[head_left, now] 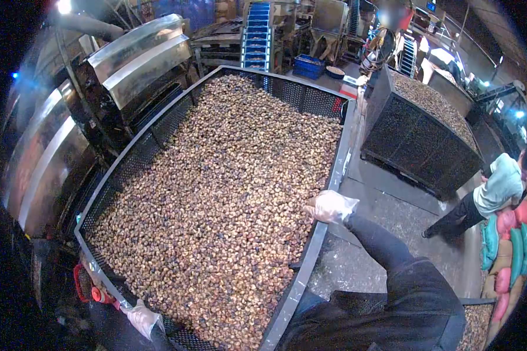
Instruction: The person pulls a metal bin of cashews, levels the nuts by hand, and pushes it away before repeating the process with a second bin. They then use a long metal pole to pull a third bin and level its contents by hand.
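Observation:
A large black mesh bin [319,245] with a grey metal rim is filled with small brown and tan nut-like pieces [216,193]. At its right edge, my right hand [332,206], in a clear plastic glove, grips the rim, its fingertips reaching inward beside the pieces. My left hand [141,319], gloved the same way, is closed on the rim at the lower left. Its fingers are partly hidden. Just beyond it, a red object [101,295] sits outside the bin.
Metal machinery [140,58] stands along the left. A blue conveyor [256,35] rises behind the bin. Another filled mesh bin [418,143] is at the right. A person [500,184] bends near stacked colourful sacks [518,245]. A blue crate [308,66] is farther back.

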{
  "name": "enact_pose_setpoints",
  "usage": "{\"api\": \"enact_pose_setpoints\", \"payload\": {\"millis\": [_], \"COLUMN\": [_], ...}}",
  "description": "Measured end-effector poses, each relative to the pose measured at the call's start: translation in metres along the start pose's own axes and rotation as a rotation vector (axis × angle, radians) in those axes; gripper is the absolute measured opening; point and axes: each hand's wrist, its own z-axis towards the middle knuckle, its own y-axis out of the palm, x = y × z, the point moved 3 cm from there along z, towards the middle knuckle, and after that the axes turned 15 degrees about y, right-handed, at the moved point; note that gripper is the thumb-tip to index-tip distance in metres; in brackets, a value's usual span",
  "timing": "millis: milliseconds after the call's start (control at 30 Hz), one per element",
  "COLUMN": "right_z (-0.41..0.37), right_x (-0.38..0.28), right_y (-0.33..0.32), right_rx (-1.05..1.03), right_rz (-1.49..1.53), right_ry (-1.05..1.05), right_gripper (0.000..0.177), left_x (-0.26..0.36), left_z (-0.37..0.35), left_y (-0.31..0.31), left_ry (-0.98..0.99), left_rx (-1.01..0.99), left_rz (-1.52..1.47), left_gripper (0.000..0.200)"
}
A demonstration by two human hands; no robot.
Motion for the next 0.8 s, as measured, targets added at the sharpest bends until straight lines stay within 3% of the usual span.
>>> {"api": "enact_pose_setpoints", "payload": {"millis": [267, 500, 800], "right_z": [0.005, -0.004, -0.003], "right_x": [0.012, -0.001, -0.001], "right_y": [0.017, -0.008, -0.004], "right_rx": [-0.005, -0.064, 0.001], "right_rz": [0.023, 0.073, 0.054], "right_ry": [0.027, 0.015, -0.007], "right_gripper": [0.055, 0.063, 0.059], "left_x": [-0.01, -0.01, -0.016], "left_z": [0.001, 0.002, 0.005], "left_y": [0.005, 0.011, 0.016], "left_ry": [0.011, 0.026, 0.047], "left_rx": [0.006, 0.011, 0.019], "left_rz": [0.003, 0.0, 0.007], "left_gripper": [0.079, 0.082, 0.086]}}
